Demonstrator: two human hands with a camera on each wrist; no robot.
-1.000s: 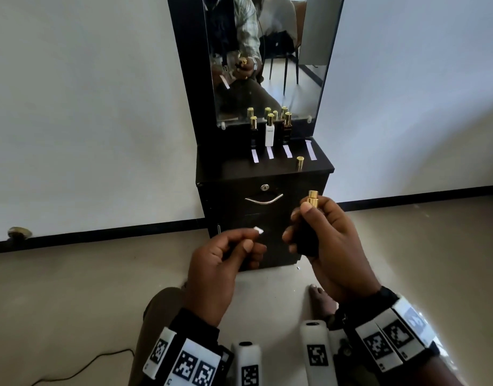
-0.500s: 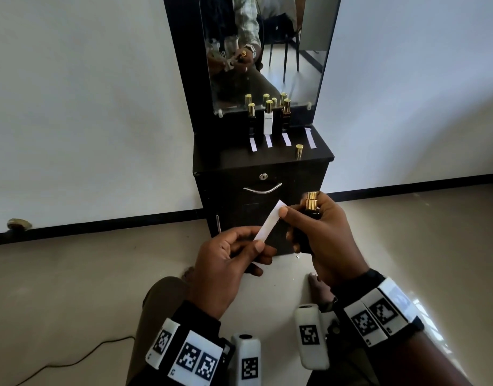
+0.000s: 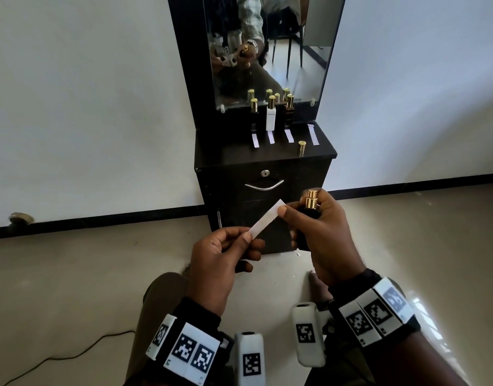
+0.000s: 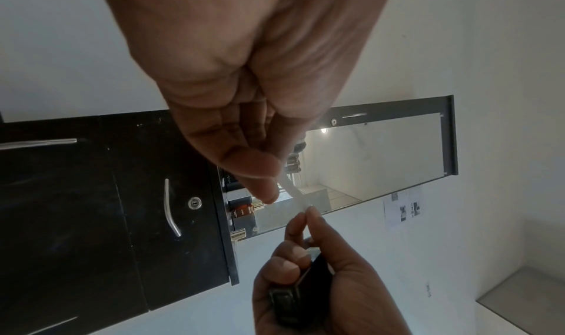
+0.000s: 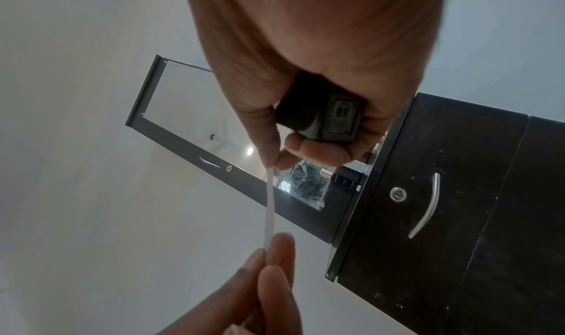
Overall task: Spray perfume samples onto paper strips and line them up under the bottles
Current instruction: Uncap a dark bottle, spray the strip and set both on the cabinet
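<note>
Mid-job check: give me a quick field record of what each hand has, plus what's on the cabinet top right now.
left hand: pinches near end of paper strip
right hand: grips black perfume bottle, uncapped, gold sprayer up; fingertips pinch the strip's far end
strip in hand: stretched between both hands, in front of the cabinet
bottles on cabinet: three standing by the mirror
strips on cabinet: four, three below bottles, the rightmost with no bottle
loose gold cap: upright near front edge
</note>
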